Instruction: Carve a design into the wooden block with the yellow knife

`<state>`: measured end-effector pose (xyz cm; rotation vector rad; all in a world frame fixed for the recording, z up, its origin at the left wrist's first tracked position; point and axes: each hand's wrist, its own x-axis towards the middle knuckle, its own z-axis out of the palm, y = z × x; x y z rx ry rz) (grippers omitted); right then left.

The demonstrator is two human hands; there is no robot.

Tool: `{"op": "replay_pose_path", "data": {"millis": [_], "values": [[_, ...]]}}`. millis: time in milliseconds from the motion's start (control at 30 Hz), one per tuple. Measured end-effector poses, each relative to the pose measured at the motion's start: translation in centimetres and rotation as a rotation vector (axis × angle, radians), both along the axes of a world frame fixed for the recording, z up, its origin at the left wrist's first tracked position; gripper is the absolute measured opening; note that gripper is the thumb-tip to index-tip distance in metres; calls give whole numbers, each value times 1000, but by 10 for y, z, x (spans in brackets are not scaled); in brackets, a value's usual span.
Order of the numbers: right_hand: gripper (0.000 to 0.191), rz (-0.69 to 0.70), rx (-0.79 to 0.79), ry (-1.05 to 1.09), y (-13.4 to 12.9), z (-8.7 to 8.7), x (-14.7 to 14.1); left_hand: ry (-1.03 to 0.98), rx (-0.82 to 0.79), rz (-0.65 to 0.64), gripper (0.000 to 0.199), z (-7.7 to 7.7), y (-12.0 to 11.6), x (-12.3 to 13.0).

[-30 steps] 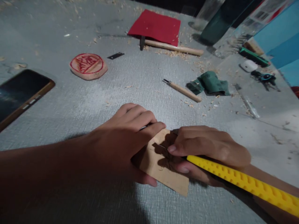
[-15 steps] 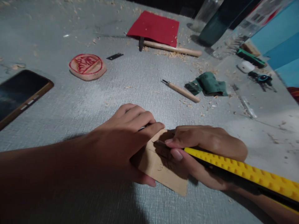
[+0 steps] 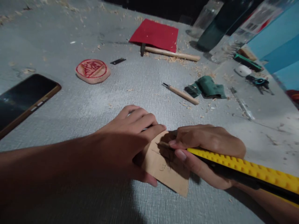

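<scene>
Head view: the left hand (image 3: 133, 140) clasps a wooden piece (image 3: 173, 180), probably light and stiff, best held by its edges; the right hand (image 3: 207, 143) grips a yellow knife (image 3: 245, 166).

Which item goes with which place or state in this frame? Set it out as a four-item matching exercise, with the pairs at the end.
1. left hand
2. yellow-and-black tool
3. hammer
4. phone

A. lying beside the near edge of the red sheet
B. cut off by the picture's left edge
C. grasping the tan board
D. held in the right hand

Pairs: 1-C, 2-D, 3-A, 4-B
</scene>
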<state>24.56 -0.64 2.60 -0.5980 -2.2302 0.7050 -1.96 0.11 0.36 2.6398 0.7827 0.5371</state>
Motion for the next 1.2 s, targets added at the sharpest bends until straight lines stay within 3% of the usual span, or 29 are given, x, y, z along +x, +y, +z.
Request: {"op": "replay_pose_path", "data": {"millis": [100, 267, 867, 1200], "values": [[20, 51, -71, 67, 2, -3, 0, -12, 2, -14, 99, -1, 0, 0], [21, 99, -156, 100, 8, -5, 3, 10, -27, 20, 108, 1, -3, 3], [11, 38, -221, 61, 3, 1, 11, -11, -31, 22, 108, 0, -4, 2], [20, 117, -25, 68, 6, -8, 11, -19, -35, 38, 109, -3, -3, 1]]}}
